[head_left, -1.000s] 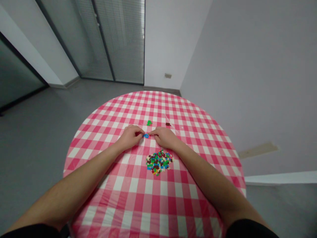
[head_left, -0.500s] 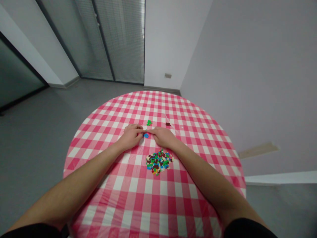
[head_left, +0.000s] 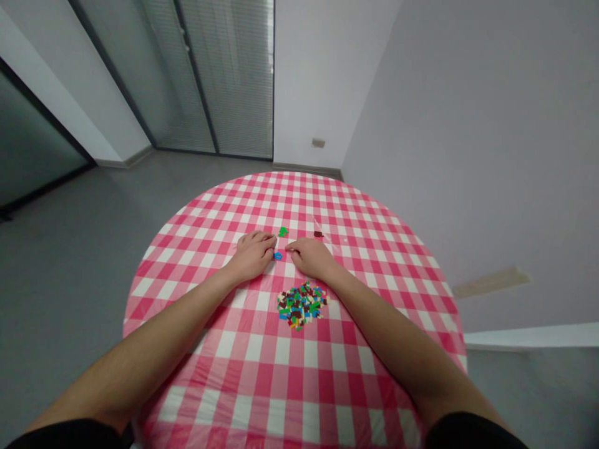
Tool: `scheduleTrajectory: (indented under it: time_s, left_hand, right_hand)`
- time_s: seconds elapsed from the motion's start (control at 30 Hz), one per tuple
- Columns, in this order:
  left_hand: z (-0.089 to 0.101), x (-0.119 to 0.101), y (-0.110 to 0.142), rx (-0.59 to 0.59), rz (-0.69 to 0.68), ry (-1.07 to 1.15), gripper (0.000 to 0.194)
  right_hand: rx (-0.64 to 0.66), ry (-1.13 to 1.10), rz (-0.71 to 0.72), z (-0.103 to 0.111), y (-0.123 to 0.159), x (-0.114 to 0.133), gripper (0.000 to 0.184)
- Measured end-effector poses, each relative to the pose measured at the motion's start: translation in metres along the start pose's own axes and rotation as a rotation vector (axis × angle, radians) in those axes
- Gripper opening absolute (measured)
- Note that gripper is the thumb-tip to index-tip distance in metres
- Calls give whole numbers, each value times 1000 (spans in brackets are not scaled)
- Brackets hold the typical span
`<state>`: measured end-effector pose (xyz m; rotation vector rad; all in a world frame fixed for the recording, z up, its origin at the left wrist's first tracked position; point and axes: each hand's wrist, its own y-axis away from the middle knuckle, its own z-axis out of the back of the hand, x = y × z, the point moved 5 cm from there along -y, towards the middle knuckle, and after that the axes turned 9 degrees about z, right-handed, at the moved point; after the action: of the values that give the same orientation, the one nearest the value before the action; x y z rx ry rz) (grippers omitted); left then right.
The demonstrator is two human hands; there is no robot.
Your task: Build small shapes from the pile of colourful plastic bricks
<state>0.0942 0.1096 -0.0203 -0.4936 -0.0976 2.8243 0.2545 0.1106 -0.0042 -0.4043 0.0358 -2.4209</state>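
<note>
My left hand [head_left: 254, 254] rests on the tablecloth with its fingers stretched forward and its thumb apart, holding nothing that I can see. Beside its thumb lies a small cluster of blue building bricks [head_left: 277, 256]. Across a narrow gap is my right hand [head_left: 312, 257], its fingers bent and drawn together, the index fingertip toward the left hand. Whatever those fingertips hold is too small to make out. Just beyond the hands sit a green brick cluster [head_left: 283, 232] and, farther right, a dark brown one [head_left: 318, 234].
A mixed pile of small coloured bricks [head_left: 302, 305] lies between my forearms. The round table wears a red-and-white checked cloth [head_left: 253, 374]. Past its far edge are glass partitions [head_left: 234, 81] and a white wall [head_left: 322, 81].
My fingertips, which met over the blue cluster, have come apart. The left fingers have lifted slightly away and the right index finger has drawn back to the right.
</note>
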Motion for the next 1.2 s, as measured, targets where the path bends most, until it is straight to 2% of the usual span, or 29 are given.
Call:
scheduleTrajectory:
  time_s: [0.2,0.3,0.37,0.57,0.67,0.87,1.0,1.2]
  left_hand:
    - [-1,-1,2,36,-27,5,39]
    - [-4,0,2,67,-23,21,41]
    - [-4,1,2,84,-25,40,41]
    - [-4,0,1,80,-36,93,48]
    - [-2,1,1,33,-44,116,49]
    - [5,1,0,-48,-95,191,44]
    - [7,-1,1,-56,-103,209,42]
    - [6,1,1,-68,-112,225,38]
  right_hand:
    - [-16,-172,8,6,2,-9,28]
    - [37,-222,-11,15,3,-16,28]
    - [125,-228,2,23,5,-19,29]
    - [524,-266,58,37,22,-17,18]
    - [622,-279,89,36,27,-8,14]
    - [643,-271,143,26,28,13,13]
    - [651,-202,121,23,30,18,9]
    - [643,-177,142,26,30,25,17]
